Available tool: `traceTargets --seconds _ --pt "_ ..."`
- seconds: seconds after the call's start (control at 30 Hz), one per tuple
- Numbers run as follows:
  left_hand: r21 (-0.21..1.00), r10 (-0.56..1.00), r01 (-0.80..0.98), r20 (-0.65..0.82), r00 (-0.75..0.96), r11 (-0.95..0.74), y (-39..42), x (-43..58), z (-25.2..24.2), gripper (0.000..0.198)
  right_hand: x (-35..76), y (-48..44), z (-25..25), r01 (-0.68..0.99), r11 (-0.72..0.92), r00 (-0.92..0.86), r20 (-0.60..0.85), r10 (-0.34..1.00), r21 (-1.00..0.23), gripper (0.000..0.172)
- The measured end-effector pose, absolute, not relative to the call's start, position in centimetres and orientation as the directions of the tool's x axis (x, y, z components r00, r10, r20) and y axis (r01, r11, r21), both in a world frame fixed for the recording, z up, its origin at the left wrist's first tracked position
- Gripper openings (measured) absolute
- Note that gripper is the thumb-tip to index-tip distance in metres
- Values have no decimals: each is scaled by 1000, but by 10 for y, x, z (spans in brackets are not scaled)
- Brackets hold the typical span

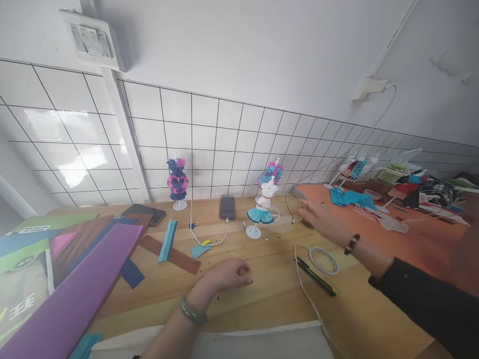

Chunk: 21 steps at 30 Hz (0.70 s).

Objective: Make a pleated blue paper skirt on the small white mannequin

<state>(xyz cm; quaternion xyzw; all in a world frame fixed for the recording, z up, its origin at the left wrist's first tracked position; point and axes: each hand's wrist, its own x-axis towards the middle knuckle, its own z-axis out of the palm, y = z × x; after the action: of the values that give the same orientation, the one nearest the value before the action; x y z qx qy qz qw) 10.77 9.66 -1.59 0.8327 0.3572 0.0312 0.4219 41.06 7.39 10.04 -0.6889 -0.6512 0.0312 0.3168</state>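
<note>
My left hand (229, 274) rests low over the wooden table, fingers loosely curled and thumb apart from them, with nothing seen in it. A jade-coloured bangle is on that wrist. My right hand (318, 218), slightly blurred, reaches to the back right with fingers stretched out; a small dark round item (308, 225) lies partly hidden beneath it. Between the hands stands a small white dress form (264, 202) with a turquoise paper skirt (260, 215). Near my right forearm lie a roll of double-sided tape (324, 261) and a black-and-yellow utility knife (316, 276).
Two dress forms in ruffled paper, one navy and pink (177, 180), another pink and blue (275, 172), stand near the tiled wall. A cabled power bank (227, 207), a phone (144, 214), and purple paper (86, 284) lie leftward. The orange surface (374, 227) holds more forms and scraps.
</note>
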Motion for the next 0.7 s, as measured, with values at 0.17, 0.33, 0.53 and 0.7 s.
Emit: traceTargets --seconds 0.17,0.33,0.53,0.7 --pt "702 608 578 -258 751 -417 92 108 -10 45 357 -22 47 896 143 -105 111 988 -419 39" --pt "677 605 590 -261 752 -440 83 108 -3 49 307 -83 10 886 296 -292 66 954 -357 34" --pt "694 621 572 -226 750 -438 72 100 -1 56 269 -106 -8 844 411 -399 108 911 -345 30" --pt "759 670 532 -174 721 -375 74 65 6 56 265 -108 -21 848 438 -403 172 899 -299 22"
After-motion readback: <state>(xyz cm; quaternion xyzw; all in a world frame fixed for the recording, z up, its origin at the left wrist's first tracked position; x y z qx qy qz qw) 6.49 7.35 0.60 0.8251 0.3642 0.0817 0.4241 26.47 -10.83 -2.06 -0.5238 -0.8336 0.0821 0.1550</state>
